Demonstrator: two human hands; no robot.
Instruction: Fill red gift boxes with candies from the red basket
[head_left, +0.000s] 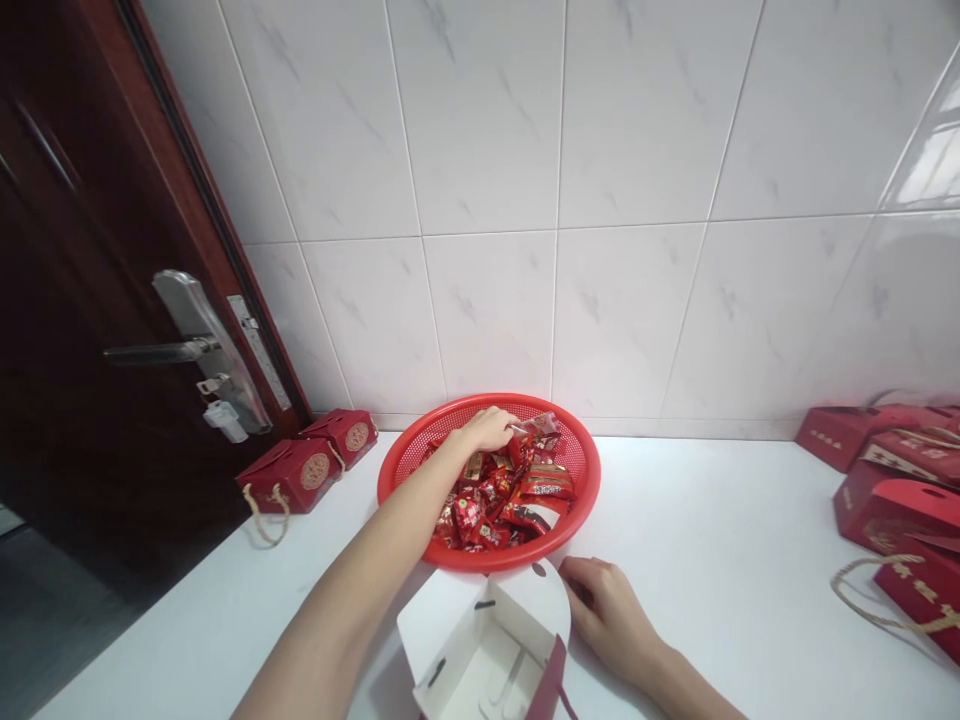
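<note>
Red plastic basket [589,485], perforated, stands at the centre of the frame near the tiled wall [495,300], heaped with wrapped sweets [491,505], mostly red and gold. Open carton [480,650], white inside with dark red outer faces, sits at bottom centre just in front of the basket; its flaps are spread and the inner floor with its tabs is in view.

Left hand [487,430]: reached over the basket's near rim, palm down, fingers bent at the far part of the heap. Fingertips are partly hidden, so cannot tell whether a sweet is gripped; a clear wrapper lies right beside them.

Right hand [606,610]: on the white table [712,560], right of the carton flap, fingers curled in; cannot tell whether anything is inside the curl.

Also noted: closed red boxes [296,475] with rope handles at left, more red cartons [874,510] at the right edge.

Step in hand, as judged: picking from the heap. Next move appears to call for a secure pinch on a wrapper, then a lift high enough to clear the rim.
</note>
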